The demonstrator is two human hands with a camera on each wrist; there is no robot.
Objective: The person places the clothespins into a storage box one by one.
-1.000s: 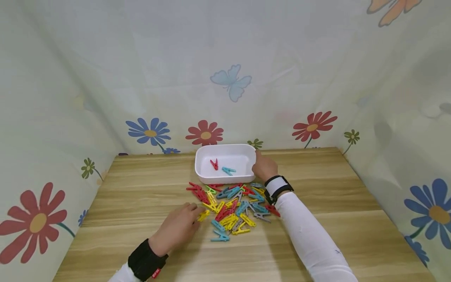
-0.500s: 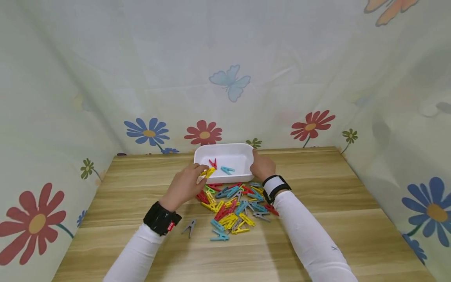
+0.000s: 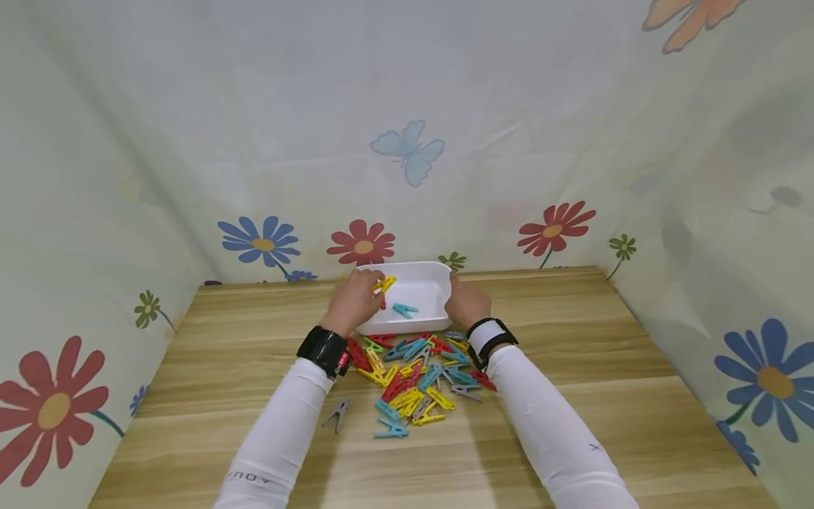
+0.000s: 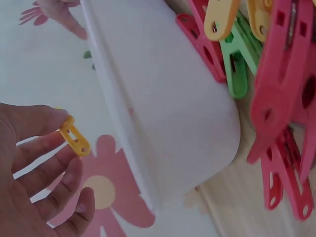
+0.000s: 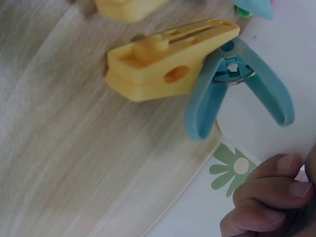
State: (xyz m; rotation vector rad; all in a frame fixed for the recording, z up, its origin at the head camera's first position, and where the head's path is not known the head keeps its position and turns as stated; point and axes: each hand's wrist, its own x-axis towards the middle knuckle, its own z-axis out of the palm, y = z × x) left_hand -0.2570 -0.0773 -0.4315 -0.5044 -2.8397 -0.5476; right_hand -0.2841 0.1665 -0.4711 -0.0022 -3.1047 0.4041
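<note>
My left hand (image 3: pixel 353 302) pinches a yellow clothespin (image 3: pixel 385 284) over the left end of a white plastic basin (image 3: pixel 407 326). In the left wrist view, thumb and forefinger hold the yellow clothespin (image 4: pixel 75 139) by one end while the other fingers spread loosely beside the basin wall (image 4: pixel 173 113). My right hand (image 3: pixel 468 302) grips the basin's right end, thumb at the rim. Its curled fingers (image 5: pixel 269 190) show at the lower right of the right wrist view. Inside the basin lie a light blue clothespin (image 3: pixel 405 310) and a red clothespin (image 3: pixel 383 304), the red one mostly hidden by my left hand.
Red, yellow, blue, grey and green clothespins (image 3: pixel 407 401) lie heaped on the wooden table (image 3: pixel 254 396) in front of the basin. A lone grey clothespin (image 3: pixel 337 416) lies left of the heap. A flower-patterned curtain (image 3: pixel 292 170) hangs behind the table.
My left hand has moved from the heap's left side, up and forward to above the basin, carrying the yellow clothespin. The grey clothespin beneath it is uncovered. My right hand keeps its grip.
</note>
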